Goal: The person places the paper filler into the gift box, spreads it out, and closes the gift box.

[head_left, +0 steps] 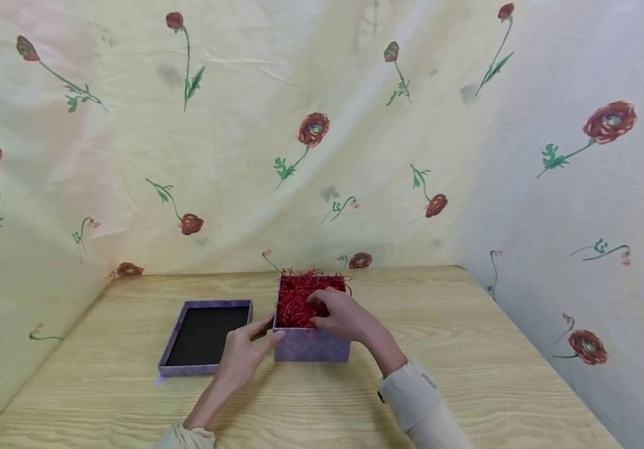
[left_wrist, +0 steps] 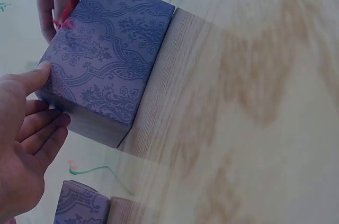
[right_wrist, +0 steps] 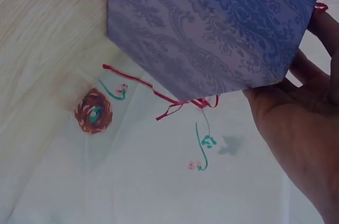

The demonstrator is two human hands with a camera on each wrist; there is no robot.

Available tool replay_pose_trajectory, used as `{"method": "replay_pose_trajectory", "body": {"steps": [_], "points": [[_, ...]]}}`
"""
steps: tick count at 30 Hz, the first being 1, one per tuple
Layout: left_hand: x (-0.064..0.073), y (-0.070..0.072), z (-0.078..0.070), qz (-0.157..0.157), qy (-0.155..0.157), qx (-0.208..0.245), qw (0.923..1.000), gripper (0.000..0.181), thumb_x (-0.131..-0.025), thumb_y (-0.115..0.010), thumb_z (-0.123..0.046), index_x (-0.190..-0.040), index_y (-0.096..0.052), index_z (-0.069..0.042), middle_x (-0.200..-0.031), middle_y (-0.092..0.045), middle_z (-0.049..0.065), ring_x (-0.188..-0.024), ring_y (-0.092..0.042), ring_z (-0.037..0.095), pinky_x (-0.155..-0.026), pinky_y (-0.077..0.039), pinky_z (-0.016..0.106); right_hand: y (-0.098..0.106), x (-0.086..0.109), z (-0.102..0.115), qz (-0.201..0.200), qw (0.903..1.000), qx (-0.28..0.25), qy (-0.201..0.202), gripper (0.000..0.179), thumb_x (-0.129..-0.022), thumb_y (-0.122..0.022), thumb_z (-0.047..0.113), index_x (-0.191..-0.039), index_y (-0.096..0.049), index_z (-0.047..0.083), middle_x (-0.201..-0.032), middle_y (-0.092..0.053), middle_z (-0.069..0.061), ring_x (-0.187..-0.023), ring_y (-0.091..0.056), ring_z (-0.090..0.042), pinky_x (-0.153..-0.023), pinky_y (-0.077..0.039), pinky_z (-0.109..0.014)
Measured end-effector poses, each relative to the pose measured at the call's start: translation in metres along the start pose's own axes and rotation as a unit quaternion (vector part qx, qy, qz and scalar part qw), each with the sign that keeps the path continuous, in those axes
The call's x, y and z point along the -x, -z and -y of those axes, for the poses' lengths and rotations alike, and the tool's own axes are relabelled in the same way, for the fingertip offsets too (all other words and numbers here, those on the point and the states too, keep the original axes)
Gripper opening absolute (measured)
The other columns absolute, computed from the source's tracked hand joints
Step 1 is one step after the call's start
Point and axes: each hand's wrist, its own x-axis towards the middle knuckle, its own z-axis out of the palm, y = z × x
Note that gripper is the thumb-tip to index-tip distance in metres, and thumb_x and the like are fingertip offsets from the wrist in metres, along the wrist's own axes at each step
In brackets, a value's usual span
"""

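Note:
A box [head_left: 312,347] covered in purple patterned material stands open on the table, filled with red shredded paper [head_left: 295,305]. At its left front corner, my left hand [head_left: 241,355] steadies it: the thumb lies at the front wall's upper edge and the fairly straight fingers touch the left side, as the left wrist view also shows. My right hand [head_left: 340,315] reaches over the front rim with its fingers bent into the shreds. Red strands show at those fingers in the left wrist view; the box wall hides the fingertips in the right wrist view.
Left of the box, its matching lid [head_left: 209,337] lies upturned, black inside, close beside my left forearm. The wooden table [head_left: 457,374] meets a flowered cloth [head_left: 243,156] at the back and sides. Some red strands stick out over the box's rim.

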Motion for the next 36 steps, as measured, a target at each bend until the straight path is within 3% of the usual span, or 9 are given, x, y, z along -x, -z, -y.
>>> {"method": "replay_pose_trajectory", "body": {"steps": [9,15,22,29,36], "points": [[0.0,0.0,-0.001,-0.002,0.001,-0.003,1.0,0.052,-0.095,-0.078,-0.032,-0.137,-0.068,-0.003,-0.13,-0.068,0.016,-0.116,-0.068,0.035,-0.089,-0.059,0.044,-0.001,-0.023,0.006,0.072,0.9951,0.0,-0.067,0.029,-0.096,-0.074,0.004,-0.123,-0.065,-0.001,-0.111,-0.068,-0.009,-0.098,-0.066,-0.023,-0.085,-0.056,-0.042],[0.0,0.001,-0.001,-0.004,-0.002,-0.009,0.9999,0.051,-0.095,-0.078,-0.032,-0.136,-0.068,-0.003,-0.131,-0.068,0.018,-0.115,-0.068,0.035,-0.09,-0.058,0.046,-0.006,-0.03,0.009,0.095,0.9906,0.001,-0.099,0.02,-0.095,-0.073,0.003,-0.113,-0.063,0.002,-0.094,-0.063,-0.004,-0.082,-0.058,-0.018,-0.074,-0.051,-0.037],[-0.001,0.001,0.0,-0.006,-0.001,-0.005,1.0,0.05,-0.095,-0.078,-0.031,-0.135,-0.069,-0.003,-0.13,-0.068,0.018,-0.114,-0.068,0.035,-0.089,-0.059,0.045,-0.009,-0.037,0.01,0.122,0.9837,0.013,-0.131,0.018,-0.097,-0.068,0.002,-0.112,-0.059,0.004,-0.092,-0.06,-0.005,-0.08,-0.054,-0.02,-0.071,-0.045,-0.036],[0.0,0.0,0.0,-0.002,0.0,-0.007,1.0,0.051,-0.095,-0.078,-0.032,-0.136,-0.068,-0.002,-0.131,-0.068,0.018,-0.115,-0.068,0.035,-0.09,-0.058,0.045,-0.003,-0.03,0.014,0.109,0.9891,0.023,-0.097,0.022,-0.101,-0.07,0.017,-0.117,-0.064,0.004,-0.102,-0.065,-0.005,-0.087,-0.06,-0.019,-0.078,-0.052,-0.04],[0.0,0.0,0.0,-0.001,-0.004,-0.01,0.9999,0.051,-0.095,-0.077,-0.031,-0.135,-0.068,-0.001,-0.13,-0.068,0.019,-0.114,-0.068,0.036,-0.091,-0.058,0.046,0.019,-0.01,0.009,0.018,0.999,-0.04,-0.013,0.027,-0.105,-0.063,0.02,-0.122,-0.067,-0.001,-0.105,-0.068,-0.007,-0.093,-0.066,-0.021,-0.081,-0.056,-0.041]]}}
